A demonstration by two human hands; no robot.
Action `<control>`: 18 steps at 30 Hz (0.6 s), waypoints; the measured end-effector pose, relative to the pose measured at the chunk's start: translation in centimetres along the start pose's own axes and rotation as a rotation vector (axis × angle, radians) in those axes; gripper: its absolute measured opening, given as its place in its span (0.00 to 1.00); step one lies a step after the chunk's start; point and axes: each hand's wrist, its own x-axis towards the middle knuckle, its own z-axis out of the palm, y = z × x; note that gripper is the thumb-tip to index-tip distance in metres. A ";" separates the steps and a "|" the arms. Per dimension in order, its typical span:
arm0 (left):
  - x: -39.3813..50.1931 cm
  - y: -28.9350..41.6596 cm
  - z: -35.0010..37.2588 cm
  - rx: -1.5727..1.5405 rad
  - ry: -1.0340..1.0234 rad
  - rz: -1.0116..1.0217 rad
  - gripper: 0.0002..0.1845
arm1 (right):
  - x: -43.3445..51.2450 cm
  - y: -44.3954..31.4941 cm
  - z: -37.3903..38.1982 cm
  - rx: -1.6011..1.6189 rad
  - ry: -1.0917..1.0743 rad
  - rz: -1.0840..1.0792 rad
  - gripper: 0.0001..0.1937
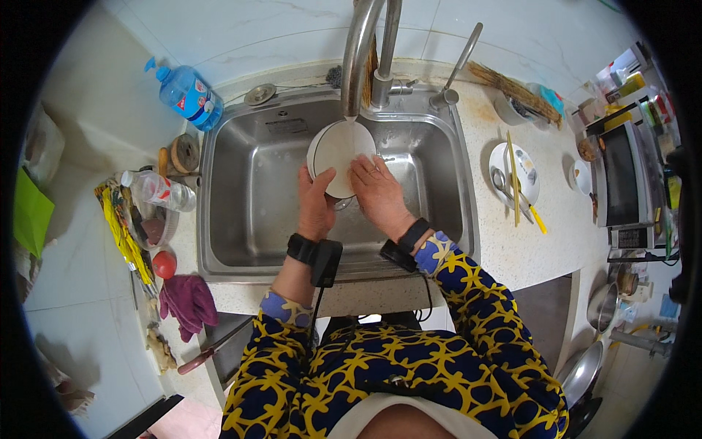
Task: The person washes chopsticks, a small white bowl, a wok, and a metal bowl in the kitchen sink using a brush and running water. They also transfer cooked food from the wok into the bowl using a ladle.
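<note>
A white bowl point(335, 144) with a dark rim line is held tilted over the stainless steel sink point(230, 219), beneath the spout of the metal faucet point(355, 66). My left hand point(317, 200) grips its near left side, thumb over the rim. Flat against the bowl's inner right side lies my right hand point(378, 189), its fingers together and pointing up and left. A thin stream of water seems to fall from the spout into the bowl. The bowl's underside is hidden from view.
Left of the sink are a blue pump bottle point(192, 99), a clear plastic bottle point(159, 190), a tomato point(164, 264) and a purple cloth point(189, 307). To the right, a plate point(499, 156) holds chopsticks point(513, 181) and spoons. A microwave point(625, 175) stands at far right.
</note>
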 end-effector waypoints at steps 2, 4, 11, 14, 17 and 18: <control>-0.1 -0.8 0.3 -0.015 -0.025 0.045 0.25 | 0.1 -0.5 0.0 0.258 -0.051 0.053 0.17; -0.1 -1.0 0.3 -0.047 -0.031 0.079 0.24 | 0.2 -0.9 -0.1 0.549 -0.240 0.086 0.16; -0.1 -0.5 -0.2 -0.075 0.003 -0.004 0.20 | -0.3 -0.4 0.0 0.089 -0.137 -0.073 0.19; -0.1 -0.6 -0.1 -0.084 0.028 0.009 0.20 | -0.6 -0.4 0.3 0.250 -0.216 0.042 0.20; -0.1 -0.1 -0.4 -0.082 -0.023 -0.038 0.21 | -0.5 -0.3 0.4 0.286 -0.184 -0.024 0.21; 0.0 0.0 -0.5 -0.080 -0.004 -0.048 0.21 | -0.5 -0.5 0.4 0.157 -0.174 -0.047 0.21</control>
